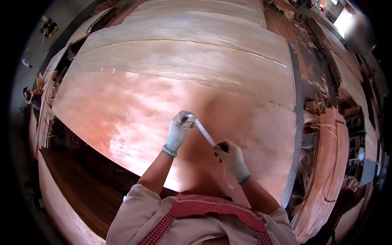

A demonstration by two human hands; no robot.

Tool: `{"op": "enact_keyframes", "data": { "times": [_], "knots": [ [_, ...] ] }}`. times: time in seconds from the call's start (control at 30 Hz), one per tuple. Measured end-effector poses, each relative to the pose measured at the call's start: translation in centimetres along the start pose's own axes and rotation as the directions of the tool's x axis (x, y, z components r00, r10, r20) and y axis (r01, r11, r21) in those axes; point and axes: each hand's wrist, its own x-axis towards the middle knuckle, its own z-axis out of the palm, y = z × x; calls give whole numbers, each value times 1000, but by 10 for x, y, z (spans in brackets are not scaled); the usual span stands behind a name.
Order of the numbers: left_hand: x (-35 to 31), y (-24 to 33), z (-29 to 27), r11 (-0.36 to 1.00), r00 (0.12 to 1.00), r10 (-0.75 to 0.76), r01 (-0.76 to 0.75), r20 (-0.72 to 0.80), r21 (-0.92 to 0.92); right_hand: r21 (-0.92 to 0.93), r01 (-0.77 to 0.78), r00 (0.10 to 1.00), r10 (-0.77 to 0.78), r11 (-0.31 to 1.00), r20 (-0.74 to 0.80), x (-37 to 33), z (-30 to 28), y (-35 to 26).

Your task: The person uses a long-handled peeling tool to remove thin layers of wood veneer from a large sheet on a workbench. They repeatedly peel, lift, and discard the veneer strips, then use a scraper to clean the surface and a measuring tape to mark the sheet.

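Note:
A narrow white strip of tape (205,132) stretches slantwise between my hands, over a reddish wood veneer sheet (134,100). My left hand (178,130), in a pale work glove with a green cuff, pinches the strip's upper left end. At the lower right end, my right hand (233,158) is closed on the strip, its glove dark at the fingertips. Whether a roll sits inside the right hand is hidden. Beyond the reddish sheet lie paler veneer sheets (175,55), their edges meeting or overlapping in long seams.
Bundled reddish veneer strips (324,159) stand at the right, past the table's grey edge (299,98). Torn scraps lie farther back there. A dark gap (87,175) opens at the near left, beside another stack (61,204). A blurred person (359,34) is at the far right.

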Motion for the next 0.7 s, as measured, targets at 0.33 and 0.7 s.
{"op": "enact_keyframes", "data": {
  "times": [0.33,0.7],
  "knots": [
    [210,-88,-24,657,934,351,-300,72,692,155,-154,981,170,976,-97,182,45,32],
    [240,-104,3,252,872,377,-420,311,872,-364,45,938,-165,930,-305,234,8,47]
  ]
}}
